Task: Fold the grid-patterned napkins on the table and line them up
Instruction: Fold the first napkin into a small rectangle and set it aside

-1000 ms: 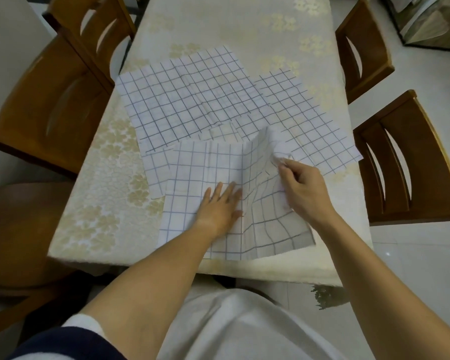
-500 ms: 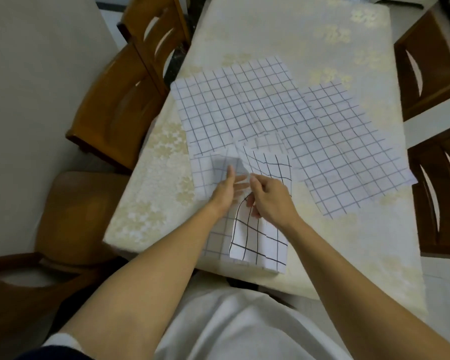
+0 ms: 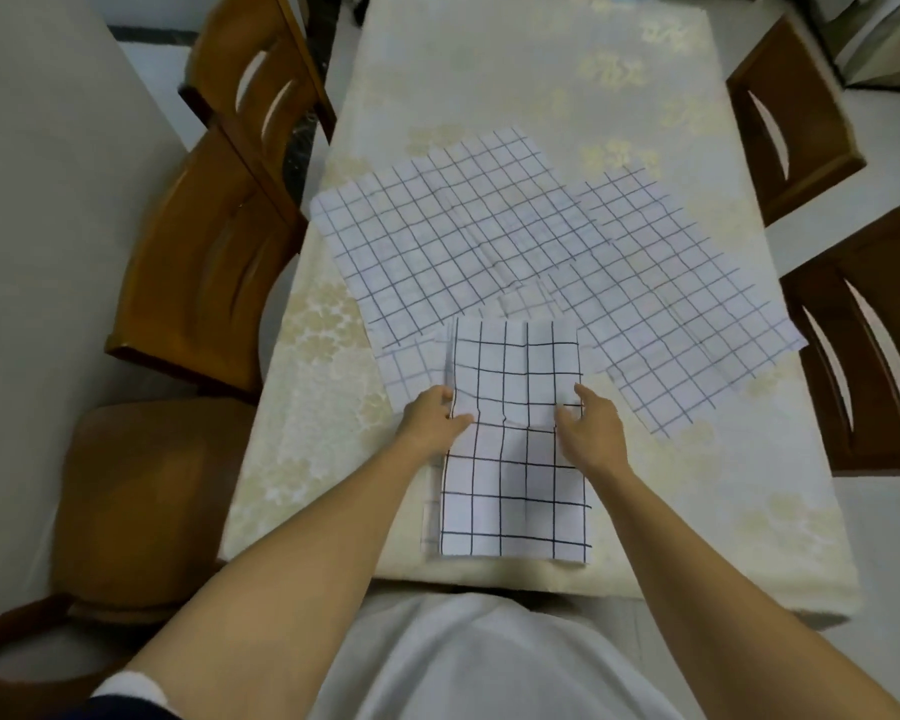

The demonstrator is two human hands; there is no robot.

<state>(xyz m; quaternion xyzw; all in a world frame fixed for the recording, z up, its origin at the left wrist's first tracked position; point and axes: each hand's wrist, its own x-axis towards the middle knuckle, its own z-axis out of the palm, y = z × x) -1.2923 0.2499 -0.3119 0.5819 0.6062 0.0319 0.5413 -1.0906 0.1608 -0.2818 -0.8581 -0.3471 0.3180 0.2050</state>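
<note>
The first fold looks done. The folded napkin [image 3: 515, 459] lies as a long strip between the two hands, its near end close to the counter [image 3: 489, 70] edge and its far end just beyond the fingertips. I judge the step in hand to be squaring up this strip before folding it across.

The left hand [image 3: 435, 420] is closed on the strip's left edge, thumb on top and fingers curled at the side, so it pinches the cloth. The right hand [image 3: 593, 433] sits at the right edge with its thumb on the cloth and its fingers loosely bent. Whether it nips the edge or only rests on it I cannot tell.

The cloth ripples a little between the two thumbs, so the next move probably calls for smoothing it flat. Then one end must come over to meet the other with the corners matched.

Beyond the left hand a large open napkin [image 3: 437, 241] lies flat. Beyond and outside the right hand is a second open napkin [image 3: 687, 324]. Both are yet to be folded, and nothing is lined up yet.
</note>
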